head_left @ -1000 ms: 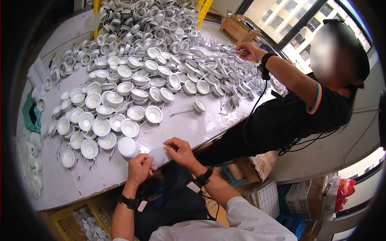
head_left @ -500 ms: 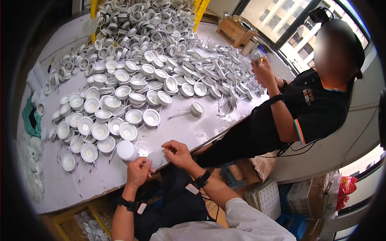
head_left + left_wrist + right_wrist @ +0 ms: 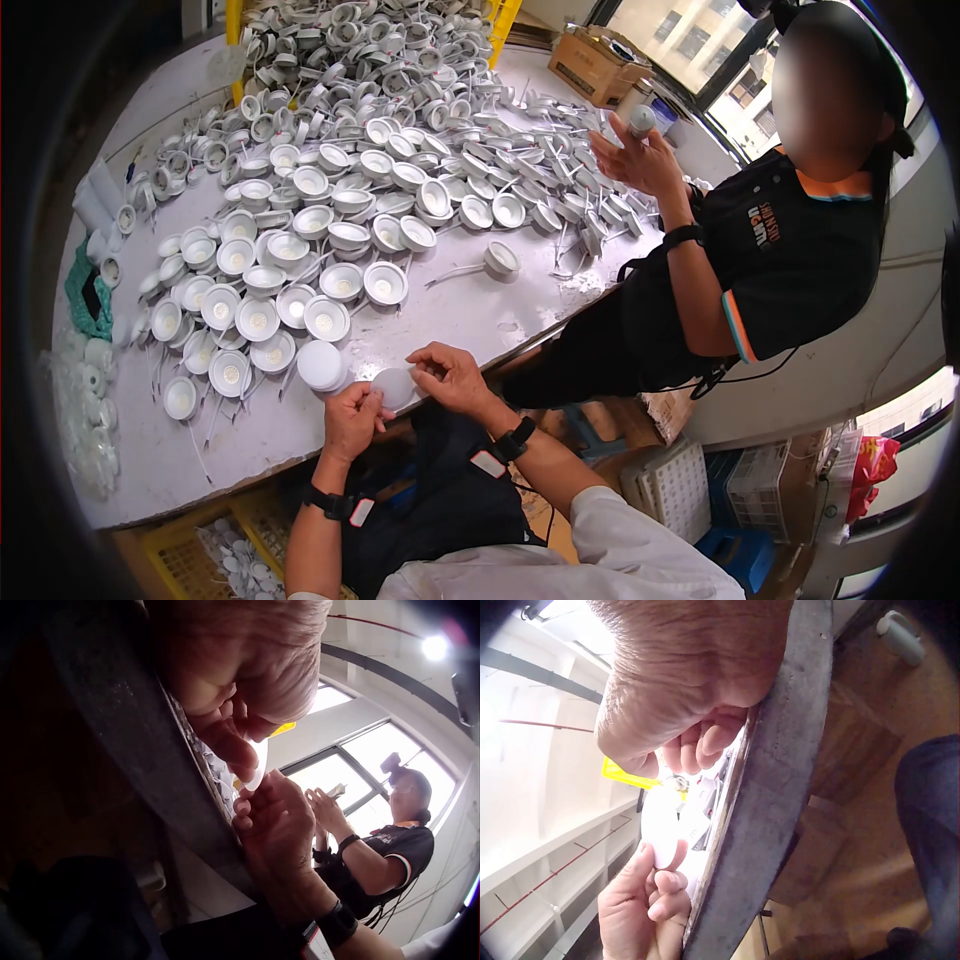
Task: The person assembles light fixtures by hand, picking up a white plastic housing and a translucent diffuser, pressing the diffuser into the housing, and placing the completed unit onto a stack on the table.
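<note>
In the head view, my left hand (image 3: pixel 353 418) pinches a thin, translucent white disc (image 3: pixel 393 388) by its left side, between thumb and fingers. My right hand (image 3: pixel 455 380) has curled fingers, thumb and fingertips right at the disc's opposite edge. The right wrist view shows the disc (image 3: pixel 660 829) upright and edge-on, the left thumb (image 3: pixel 636 868) pressed to its face. Beside the left hand, a short stack of white discs (image 3: pixel 320 366) stands on the table. Close by are white round downlights (image 3: pixel 257 317) with trailing wires.
Many downlights heap across the table (image 3: pixel 440 320), rising toward a yellow frame (image 3: pixel 505 30). One downlight (image 3: pixel 502 258) lies apart. Another person (image 3: pixel 790 250) stands at the right, holding a small cylindrical object (image 3: pixel 641 121). A yellow crate (image 3: pixel 175 550) sits below the front edge.
The other person has raised a hand from the pile, now with a small cylindrical object, and turned toward the table. My hands stay at the disc with little visible movement.
</note>
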{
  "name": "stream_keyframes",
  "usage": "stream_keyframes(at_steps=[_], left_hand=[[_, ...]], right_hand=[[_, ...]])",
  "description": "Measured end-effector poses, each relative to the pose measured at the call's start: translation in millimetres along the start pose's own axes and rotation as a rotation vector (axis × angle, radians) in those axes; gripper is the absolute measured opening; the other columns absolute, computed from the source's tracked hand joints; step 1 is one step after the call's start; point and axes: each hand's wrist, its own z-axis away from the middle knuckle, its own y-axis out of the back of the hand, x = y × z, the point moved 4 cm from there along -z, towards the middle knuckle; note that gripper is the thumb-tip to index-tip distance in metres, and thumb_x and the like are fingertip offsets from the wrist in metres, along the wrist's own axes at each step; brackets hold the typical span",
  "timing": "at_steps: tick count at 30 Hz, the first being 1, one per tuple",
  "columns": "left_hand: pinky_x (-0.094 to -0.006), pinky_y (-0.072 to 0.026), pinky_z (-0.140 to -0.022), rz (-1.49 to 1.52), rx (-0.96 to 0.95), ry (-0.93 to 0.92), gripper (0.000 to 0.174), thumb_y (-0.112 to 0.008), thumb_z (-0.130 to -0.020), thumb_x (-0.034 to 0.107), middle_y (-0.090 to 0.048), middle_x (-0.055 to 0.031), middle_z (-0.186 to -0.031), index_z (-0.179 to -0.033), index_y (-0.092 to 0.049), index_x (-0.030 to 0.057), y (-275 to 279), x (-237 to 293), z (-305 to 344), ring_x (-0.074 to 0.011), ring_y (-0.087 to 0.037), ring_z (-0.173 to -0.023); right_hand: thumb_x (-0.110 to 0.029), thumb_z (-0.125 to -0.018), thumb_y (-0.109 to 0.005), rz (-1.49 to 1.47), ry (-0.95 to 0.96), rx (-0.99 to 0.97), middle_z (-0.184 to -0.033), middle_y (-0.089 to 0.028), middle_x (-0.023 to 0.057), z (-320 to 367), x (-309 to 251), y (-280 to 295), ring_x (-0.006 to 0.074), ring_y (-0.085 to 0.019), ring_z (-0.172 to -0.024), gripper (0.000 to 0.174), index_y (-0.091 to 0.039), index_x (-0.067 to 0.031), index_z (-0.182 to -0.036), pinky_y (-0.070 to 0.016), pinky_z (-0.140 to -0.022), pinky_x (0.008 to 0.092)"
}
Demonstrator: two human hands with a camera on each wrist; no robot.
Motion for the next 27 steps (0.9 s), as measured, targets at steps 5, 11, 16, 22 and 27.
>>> stream_keyframes(at_steps=[5, 11, 16, 22, 27], left_hand=[[-0.0194, -0.0416, -0.046, -0.044, -0.027, -0.001, 0.017, -0.052, -0.087, 0.011, -0.063, -0.0086, -0.065, -0.089, -0.059, -0.0040, -1, 3, 0, -0.0069, -0.052, -0.049], [-0.0200, -0.0445, -0.048, -0.023, -0.064, -0.025, 0.014, -0.051, -0.086, 0.006, -0.063, -0.0082, -0.070, -0.092, -0.059, -0.0039, -5, 1, -2, -0.0081, -0.056, -0.054], [-0.0200, -0.0458, -0.050, -0.062, -0.048, -0.024, 0.014, -0.053, -0.082, -0.001, -0.063, -0.0074, -0.074, -0.094, -0.058, -0.0051, -7, 3, -1, -0.0089, -0.060, -0.062], [-0.0199, -0.0455, -0.050, -0.061, -0.026, -0.017, 0.017, -0.053, -0.080, -0.002, -0.063, -0.0072, -0.074, -0.096, -0.058, -0.0052, -7, 1, 0, -0.0081, -0.059, -0.062], [-0.0200, -0.0440, -0.049, -0.070, -0.037, -0.008, 0.014, -0.051, -0.082, -0.001, -0.062, -0.0070, -0.074, -0.094, -0.057, -0.0042, -5, -4, 0, -0.0086, -0.058, -0.061]], right_hand=[[-0.012, -0.074, -0.066, -0.021, 0.047, -0.059, -0.072, -0.056, -0.0011, -1, -10, -6, 0.0037, -0.048, -0.062, 0.021, -0.062, -0.0022, -0.093, -0.0397, -0.056, 0.0189], [-0.020, -0.070, -0.069, 0.115, 0.007, -0.065, -0.066, -0.059, 0.0050, -1, 5, -11, 0.0137, -0.056, -0.059, 0.018, -0.064, -0.0059, -0.079, -0.0450, -0.055, 0.0255], [-0.023, -0.073, -0.068, 0.315, 0.076, -0.075, -0.066, -0.058, 0.0079, 0, -5, -8, 0.0216, -0.057, -0.059, 0.019, -0.061, -0.0053, -0.076, -0.0442, -0.055, 0.0302], [-0.021, -0.080, -0.060, 0.206, 0.036, -0.109, -0.071, -0.059, 0.0094, 1, 1, -8, 0.0224, -0.057, -0.063, 0.017, -0.062, -0.0043, -0.080, -0.0443, -0.058, 0.0304], [-0.021, -0.081, -0.058, 0.195, 0.050, -0.146, -0.074, -0.060, 0.0096, -1, 7, -7, 0.0223, -0.057, -0.064, 0.018, -0.063, -0.0047, -0.086, -0.0450, -0.060, 0.0300]])
